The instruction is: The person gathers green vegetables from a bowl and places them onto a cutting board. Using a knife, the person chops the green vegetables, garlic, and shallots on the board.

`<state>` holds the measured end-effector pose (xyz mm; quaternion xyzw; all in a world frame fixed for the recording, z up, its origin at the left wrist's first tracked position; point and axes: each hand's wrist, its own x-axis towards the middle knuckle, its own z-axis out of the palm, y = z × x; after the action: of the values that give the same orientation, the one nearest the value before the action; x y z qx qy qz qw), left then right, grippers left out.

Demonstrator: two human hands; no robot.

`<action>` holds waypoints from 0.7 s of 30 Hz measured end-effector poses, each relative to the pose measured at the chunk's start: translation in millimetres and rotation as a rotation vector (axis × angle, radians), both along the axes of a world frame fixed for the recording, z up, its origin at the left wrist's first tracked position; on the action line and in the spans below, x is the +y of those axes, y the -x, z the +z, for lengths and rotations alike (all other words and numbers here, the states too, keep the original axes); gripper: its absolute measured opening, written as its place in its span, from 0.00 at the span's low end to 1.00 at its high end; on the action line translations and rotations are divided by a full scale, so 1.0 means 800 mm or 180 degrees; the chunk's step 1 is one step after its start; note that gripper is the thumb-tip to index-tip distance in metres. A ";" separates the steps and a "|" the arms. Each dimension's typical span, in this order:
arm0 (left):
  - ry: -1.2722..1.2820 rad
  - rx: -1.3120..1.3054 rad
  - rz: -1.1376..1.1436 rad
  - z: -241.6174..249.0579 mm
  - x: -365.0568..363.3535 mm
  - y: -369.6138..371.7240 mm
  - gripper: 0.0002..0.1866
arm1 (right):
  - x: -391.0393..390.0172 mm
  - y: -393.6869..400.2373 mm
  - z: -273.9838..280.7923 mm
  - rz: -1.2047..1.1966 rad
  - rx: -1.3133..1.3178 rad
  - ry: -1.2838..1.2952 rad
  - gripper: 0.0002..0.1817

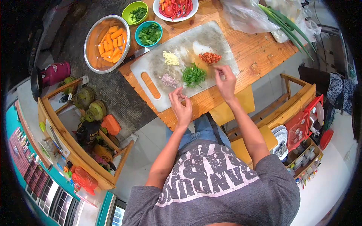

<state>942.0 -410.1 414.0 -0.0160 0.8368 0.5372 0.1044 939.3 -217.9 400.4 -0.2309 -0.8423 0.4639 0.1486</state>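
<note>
A white cutting board (151, 62) with a handle slot lies on the wooden table. It bears separate small heaps: chopped pale yellow garlic or ginger (171, 58), minced pinkish shallot (169, 80), sliced green leaves or scallion (194, 75) and chopped red chili (210, 57). Near the shallot, at the board's front edge, is my left hand (181, 108), its fingers loosely curled and apart. My right hand (226, 81) hovers by the board's right part, just below the chili, with thumb and index finger bent towards each other. I see nothing held in either hand.
A knife (136, 54) rests beside the board's left corner. Around it stand a metal bowl of carrot pieces (107, 44), a teal bowl (149, 34) and a green bowl (135, 12) of chopped greens, and a plate of red chilies (175, 8). Scallions (283, 22) lie on plastic bags at right.
</note>
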 end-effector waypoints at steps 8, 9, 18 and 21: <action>-0.0079 -0.0006 -0.0060 -0.005 -0.024 -0.008 0.13 | -0.004 0.014 0.010 0.0391 0.0085 -0.0194 0.11; 0.0089 0.0066 -0.0119 -0.007 -0.030 -0.007 0.12 | -0.009 0.020 0.016 0.0438 -0.0084 -0.0046 0.11; -0.0463 -0.0596 0.0650 0.014 -0.112 0.004 0.09 | -0.013 0.051 0.030 0.0391 -0.0452 0.0963 0.07; -0.1546 -0.1470 0.0561 0.027 -0.101 0.020 0.13 | -0.021 0.051 0.042 0.0839 -0.0872 0.2009 0.10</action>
<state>925.7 -490.5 435.9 -0.1841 0.6342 0.7098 0.2450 898.2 -235.0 434.0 -0.2149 -0.6923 0.6808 -0.1052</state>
